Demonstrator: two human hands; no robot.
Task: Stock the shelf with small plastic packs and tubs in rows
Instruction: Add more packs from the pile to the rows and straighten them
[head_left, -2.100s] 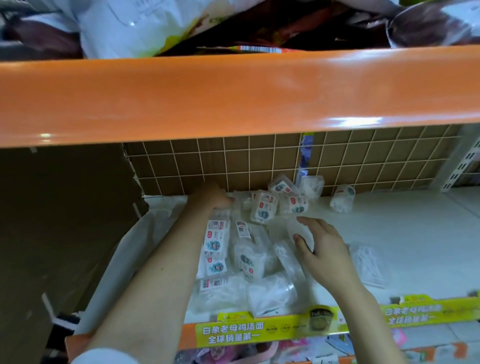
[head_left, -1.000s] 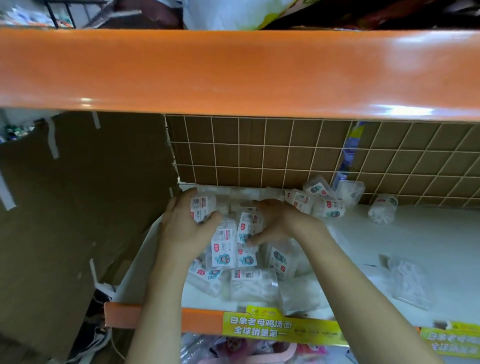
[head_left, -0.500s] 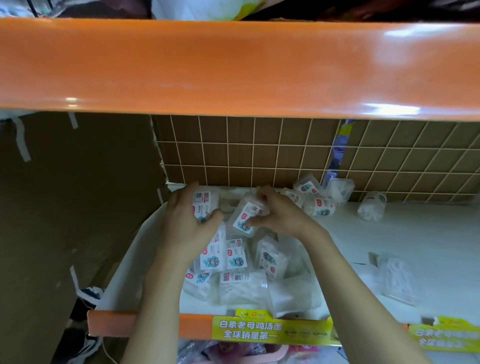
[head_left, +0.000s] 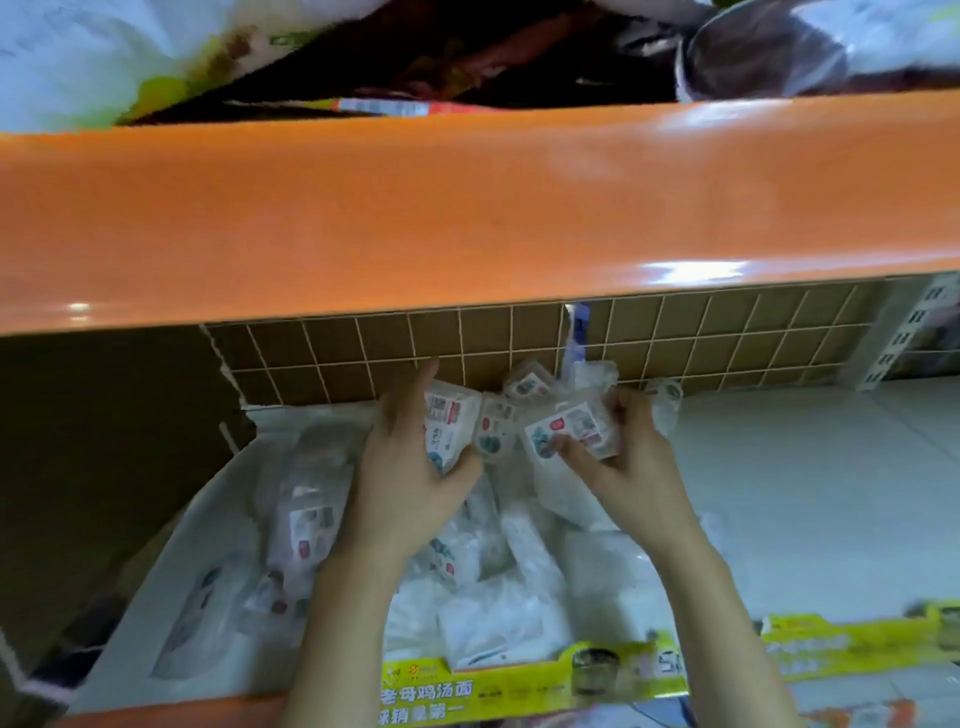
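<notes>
Several small clear plastic packs (head_left: 306, 525) with white and red labels lie in a loose heap on the left part of the white shelf (head_left: 810, 493). My left hand (head_left: 410, 473) grips one labelled pack (head_left: 449, 423) at the back of the heap, thumb under it. My right hand (head_left: 628, 457) holds another labelled pack (head_left: 571, 428), fingers curled round its edge. More packs (head_left: 527, 387) lean against the wire grid back wall. The frame is blurred by motion.
An orange upper shelf edge (head_left: 467, 208) hangs low over the work area, with bags on top. A brown grid back panel (head_left: 727, 338) closes the rear. A yellow price strip (head_left: 545, 680) runs along the front edge. Brown cardboard (head_left: 93, 441) stands at the left.
Both hands have lifted and moved right, toward the back wall. Each now holds a pack raised off the heap. The camera has tilted up and the view has shifted.
</notes>
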